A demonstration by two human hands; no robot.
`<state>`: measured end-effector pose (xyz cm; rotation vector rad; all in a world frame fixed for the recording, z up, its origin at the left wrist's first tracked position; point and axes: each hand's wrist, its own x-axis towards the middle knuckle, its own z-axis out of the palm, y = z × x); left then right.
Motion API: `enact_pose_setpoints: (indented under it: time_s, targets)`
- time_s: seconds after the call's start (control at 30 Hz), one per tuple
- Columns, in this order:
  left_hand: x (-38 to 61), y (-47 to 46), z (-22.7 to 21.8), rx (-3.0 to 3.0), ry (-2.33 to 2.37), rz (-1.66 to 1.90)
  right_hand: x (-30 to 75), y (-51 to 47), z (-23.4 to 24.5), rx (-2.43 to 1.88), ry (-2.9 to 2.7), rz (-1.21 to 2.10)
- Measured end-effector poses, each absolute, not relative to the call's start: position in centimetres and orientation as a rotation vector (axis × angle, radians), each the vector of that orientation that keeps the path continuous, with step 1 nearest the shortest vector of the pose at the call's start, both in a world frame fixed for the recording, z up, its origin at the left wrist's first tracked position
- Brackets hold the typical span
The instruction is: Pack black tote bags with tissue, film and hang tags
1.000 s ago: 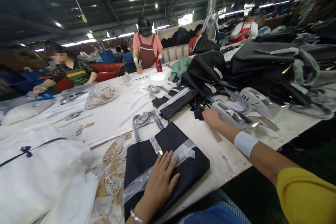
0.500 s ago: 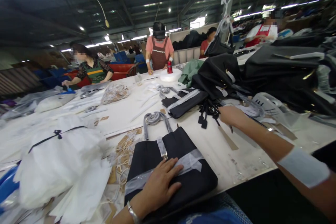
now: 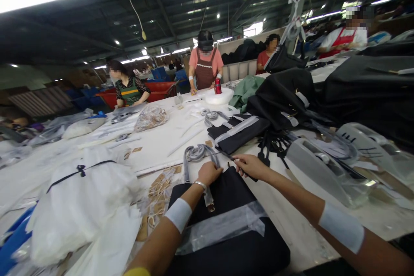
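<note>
On the table (image 3: 161,138) before me lies a bag (image 3: 233,233), with both my hands at its far edge: left hand (image 3: 208,172) beside right hand (image 3: 249,164), a thin tool (image 3: 228,156) in the latter. Its strap (image 3: 197,154) lies just behind, a wrapped heap (image 3: 84,198) to my left, a tape dispenser (image 3: 317,168) to my right.

Bag factory: worktable (image 3: 155,142), aproned workers (image 3: 205,62)

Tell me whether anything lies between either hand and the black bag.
Nothing visible does. The left hand rests on the top edge of the black bag; the right hand, pinching a thin dark piece, is there too.
</note>
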<state>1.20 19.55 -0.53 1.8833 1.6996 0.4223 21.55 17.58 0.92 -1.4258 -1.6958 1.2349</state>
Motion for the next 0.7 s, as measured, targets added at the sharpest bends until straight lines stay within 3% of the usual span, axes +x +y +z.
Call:
enact_pose_setpoints:
  time_s: [0.27, 0.43, 0.7]
  targets:
    - [-1.0, 19.4, -1.2, 1.6, 1.355, 0.651, 23.2, 19.8, -0.5, -1.556, -1.957, 1.096]
    - [-1.8, 19.8, -0.5, 1.558, 1.043, 0.714, 21.7, 21.6, 0.4, -1.312, -2.113, 1.246]
    - [-3.1, 20.8, 0.5, 2.061, 1.274, 0.54, 20.8, 22.4, 0.5, -1.156, -2.155, 1.302]
